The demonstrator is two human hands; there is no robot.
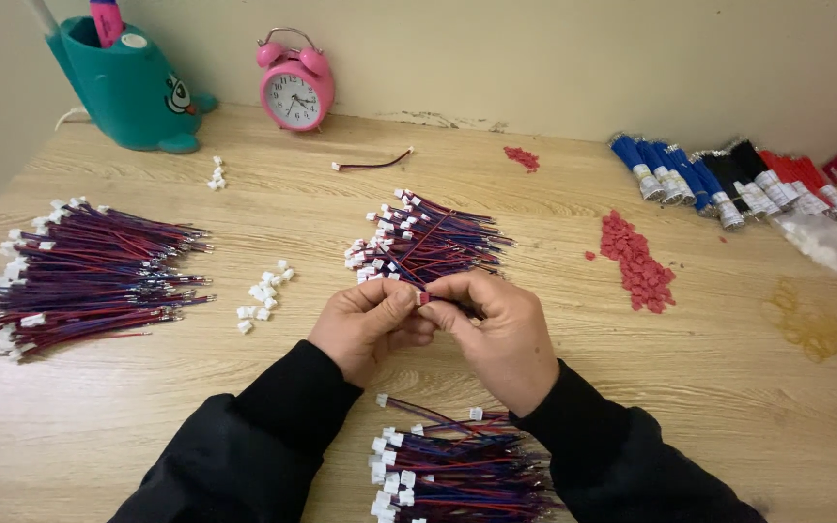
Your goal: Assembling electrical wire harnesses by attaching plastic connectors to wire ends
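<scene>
Lying under everything, a wooden worktop [147,407], pale and grained. Spreading at the far left, a big pile of red-and-blue wires [84,276] with white plugs on the ends. Standing at the back left, a teal pen holder [133,87], and just beside it a pink alarm clock [295,89]. Lining up at the back right, bundles of blue, black and red wires [728,179]. Lying in the middle, just behind the hands, a second wire heap [428,242]; resting at the near edge, between the black sleeves, a third wire heap [452,470]. Scattering right of centre, a patch of small red connector pieces [639,261]. Sitting left of the hands, loose white connector housings [262,295].

Meeting above the worktop centre, left hand [368,324] and right hand [501,334], fingertips touching. Both closing in a pinch on one thin wire pair [417,269], with a tiny red piece [424,298] showing exactly between the two thumbs. Running away from the pinch over the middle heap, the rest of that wire.
</scene>
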